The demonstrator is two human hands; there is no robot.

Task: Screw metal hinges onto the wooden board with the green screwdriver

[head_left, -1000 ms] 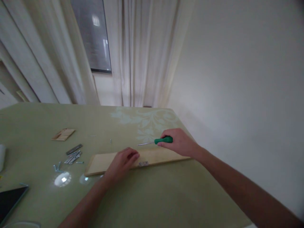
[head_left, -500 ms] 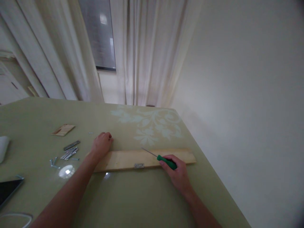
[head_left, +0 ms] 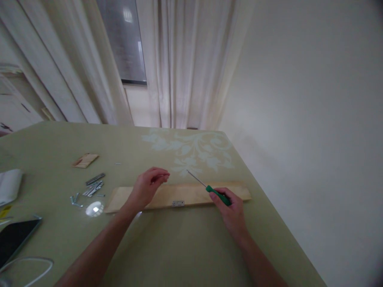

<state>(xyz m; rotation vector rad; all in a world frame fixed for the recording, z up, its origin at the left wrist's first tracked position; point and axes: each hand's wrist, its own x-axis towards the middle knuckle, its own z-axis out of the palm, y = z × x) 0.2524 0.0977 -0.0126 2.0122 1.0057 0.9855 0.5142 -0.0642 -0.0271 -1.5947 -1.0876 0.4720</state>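
A long pale wooden board (head_left: 191,193) lies across the green table (head_left: 179,247), with a small metal hinge (head_left: 178,203) at its near edge. My right hand (head_left: 229,213) grips a green-handled screwdriver (head_left: 218,195); its thin shaft points up and left over the board. My left hand (head_left: 148,185) hovers above the board's left half, fingertips pinched together on something too small to name.
Left of the board lie several loose screws and metal plates (head_left: 89,189), a small wooden piece (head_left: 84,160) and a bright light reflection. A dark tablet (head_left: 14,239), a white cable and a white object sit at the left edge. Curtains and a wall stand behind.
My left hand left the tabletop beyond the board and rose over the board with fingers pinched. My right hand shifted slightly right, tilting the screwdriver tip upward.
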